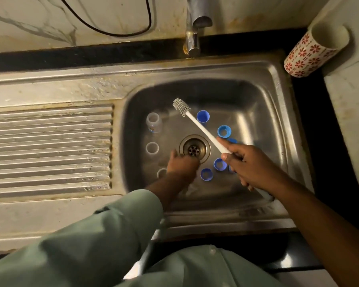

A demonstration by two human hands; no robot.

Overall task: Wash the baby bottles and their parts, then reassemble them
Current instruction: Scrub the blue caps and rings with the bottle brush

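Right hand (249, 166) grips the white handle of the bottle brush (199, 125), fingers curled round it; grey bristle head points up-left, held above the sink basin (257, 96), handle end sticks out past the wrist near the front rim.

Left hand (181, 165) is down in the basin just left of the drain (194, 150), knuckles up, fingers curled under. Blurred and seen from behind, so I cannot tell if it holds anything; a clear ring (161, 172) sits right at its left edge, possibly touching.

Parts on the basin floor:
- clear bottle (153, 125) upright, left-back of the drain
- second clear bottle or ring (152, 148) just in front of it, open end up
- blue cap (203, 116) behind the brush shaft, near the bristles
- blue collar ring (224, 131) right of the shaft
- another blue piece (232, 140) mostly hidden behind the right hand
- two blue rings in front-right of the drain: (219, 164) and (206, 174), close together, not touching

Tap (195, 27) at the back, no water visible. Ribbed drainboard (50, 148) to the left of the basin. Red-flowered cup (315, 50) on the bench at the back right corner, well apart from the basin. Black cable (112, 32) loops on the wall behind. Green sleeve (91, 235) on the left arm.
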